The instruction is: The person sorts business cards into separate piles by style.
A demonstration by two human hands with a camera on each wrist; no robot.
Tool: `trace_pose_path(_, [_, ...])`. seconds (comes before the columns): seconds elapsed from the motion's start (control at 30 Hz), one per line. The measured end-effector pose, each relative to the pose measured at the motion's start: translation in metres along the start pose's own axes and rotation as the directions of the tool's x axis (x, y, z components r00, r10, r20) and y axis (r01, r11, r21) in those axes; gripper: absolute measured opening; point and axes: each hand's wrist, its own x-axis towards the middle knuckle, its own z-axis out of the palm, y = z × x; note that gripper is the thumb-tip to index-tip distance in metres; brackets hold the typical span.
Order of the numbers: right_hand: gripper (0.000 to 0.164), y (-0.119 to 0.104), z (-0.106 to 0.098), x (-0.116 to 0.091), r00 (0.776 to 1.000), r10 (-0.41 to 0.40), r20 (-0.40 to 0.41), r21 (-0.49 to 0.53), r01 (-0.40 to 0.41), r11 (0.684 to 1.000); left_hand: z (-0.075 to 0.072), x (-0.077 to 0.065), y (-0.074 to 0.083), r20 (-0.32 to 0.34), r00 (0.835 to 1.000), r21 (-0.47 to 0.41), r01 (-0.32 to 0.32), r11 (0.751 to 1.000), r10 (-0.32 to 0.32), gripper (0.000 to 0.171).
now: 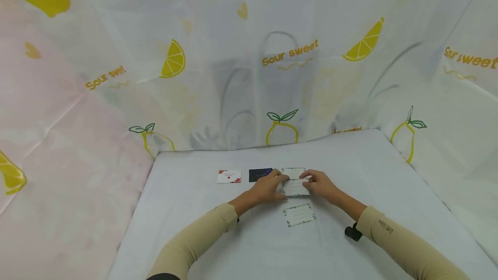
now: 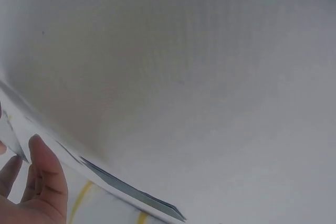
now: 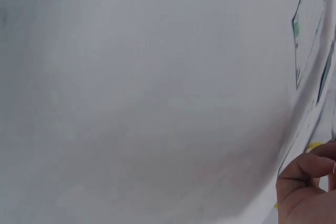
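Observation:
A white card with a leafy border [image 1: 295,188] is held between my two hands, tilted up a little over the table. My left hand [image 1: 268,187] grips its left side, fingers at the upper corner and thumb near the lower one. On the opposite side, my right hand [image 1: 320,186] pinches the card's right edge with bent fingers. Just behind it lies a similar leafy card [image 1: 292,172], partly covered in the head view. Closer to me, a third leafy card [image 1: 299,215] lies slightly turned. The left wrist view catches the thumb and fingers beside the card's edge.
Left of the hands lie a dark blue card [image 1: 257,174] and a white card with red flowers [image 1: 229,176], in a row with the rear leafy card. A white cloth covers the table [image 1: 186,228]. Behind it hangs a lemon-printed curtain [image 1: 218,98].

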Motion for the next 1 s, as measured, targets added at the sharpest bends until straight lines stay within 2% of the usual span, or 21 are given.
trace_pose_path(0.07, [0.022, -0.001, 0.001, 0.0, 1.0, 0.028, 0.001, 0.03, -0.028, 0.999, 0.001, 0.001, 0.0, -0.004, 1.0, 0.029, -0.005, 1.0, 0.005, 0.067])
trace_pose_path(0.17, [0.022, -0.001, 0.001, -0.001, 1.0, 0.028, 0.009, 0.052, -0.029, 0.998, 0.001, 0.001, 0.001, -0.013, 1.0, 0.06, -0.008, 0.998, 0.009, 0.068])
trace_pose_path(0.27, [0.024, 0.001, 0.002, -0.003, 0.999, -0.038, 0.015, 0.011, 0.038, 0.999, 0.001, 0.001, 0.001, -0.013, 1.0, 0.054, 0.0, 0.999, 0.001, 0.066])
trace_pose_path(0.33, [0.03, 0.004, 0.002, -0.004, 0.994, -0.114, 0.006, -0.059, 0.114, 0.992, 0.0, 0.001, 0.0, -0.014, 1.0, 0.039, 0.005, 0.999, -0.004, 0.065])
trace_pose_path(0.4, [0.04, 0.007, 0.002, -0.005, 0.974, -0.225, -0.004, -0.157, 0.221, 0.962, -0.001, 0.001, -0.001, -0.01, 1.0, 0.02, 0.012, 1.0, -0.012, 0.065])
trace_pose_path(0.47, [0.051, 0.01, 0.002, -0.006, 0.951, -0.31, -0.011, -0.255, 0.298, 0.92, -0.003, 0.002, -0.002, -0.006, 1.0, 0.012, 0.02, 1.0, -0.02, 0.065])
trace_pose_path(0.53, [0.058, 0.012, 0.002, -0.006, 0.924, -0.383, -0.011, -0.332, 0.358, 0.873, -0.004, 0.003, -0.002, -0.002, 1.0, 0.0, 0.03, 1.0, -0.03, 0.064])
trace_pose_path(0.6, [0.06, 0.011, 0.002, -0.006, 0.908, -0.419, -0.004, -0.369, 0.388, 0.844, -0.005, 0.004, -0.002, 0.008, 0.999, -0.003, 0.039, 0.999, -0.039, 0.065])
trace_pose_path(0.7, [0.058, 0.012, 0.0, -0.006, 0.895, -0.445, -0.002, -0.409, 0.406, 0.818, -0.005, 0.005, -0.001, 0.022, 0.999, -0.004, 0.037, 0.999, -0.037, 0.066])
trace_pose_path(0.87, [0.056, 0.013, -0.003, -0.004, 0.878, -0.478, 0.001, -0.431, 0.432, 0.792, -0.006, 0.01, -0.002, 0.038, 0.998, -0.012, 0.043, 0.999, -0.043, 0.066])
trace_pose_path(1.0, [0.056, 0.014, -0.005, -0.001, 0.876, -0.482, -0.012, -0.429, 0.431, 0.794, -0.009, 0.015, -0.002, 0.048, 0.997, -0.008, 0.055, 0.998, -0.055, 0.065])
